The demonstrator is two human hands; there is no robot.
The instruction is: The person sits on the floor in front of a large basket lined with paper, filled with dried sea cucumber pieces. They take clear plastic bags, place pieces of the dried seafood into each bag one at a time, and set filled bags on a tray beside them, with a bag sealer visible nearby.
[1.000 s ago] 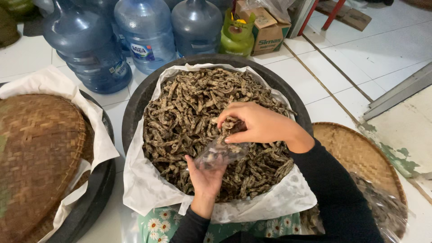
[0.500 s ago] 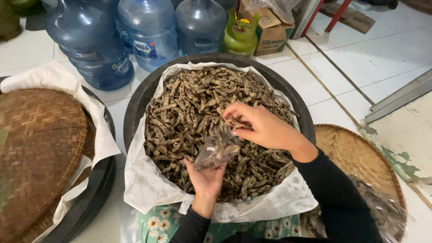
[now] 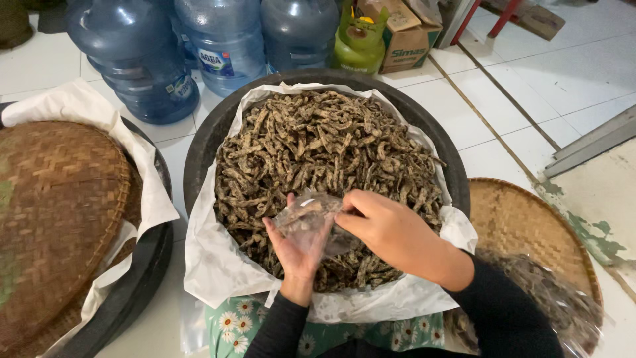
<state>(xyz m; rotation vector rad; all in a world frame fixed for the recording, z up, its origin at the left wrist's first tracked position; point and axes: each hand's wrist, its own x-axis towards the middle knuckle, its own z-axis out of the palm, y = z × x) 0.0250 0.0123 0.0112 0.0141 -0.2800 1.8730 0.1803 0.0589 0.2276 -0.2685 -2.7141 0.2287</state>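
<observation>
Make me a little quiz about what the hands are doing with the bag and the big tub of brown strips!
1. True or false: the left hand holds a small clear plastic bag over the black tub.
2. What lines the tub, under the brown dried strips?
A. white cloth
B. green leaves
C. newspaper
3. Fill in: the right hand is at the bag's ____, with its fingertips there.

Key:
1. True.
2. A.
3. Opening. Behind the tub stand blue water jugs, and a woven tray lies to the right.
</observation>
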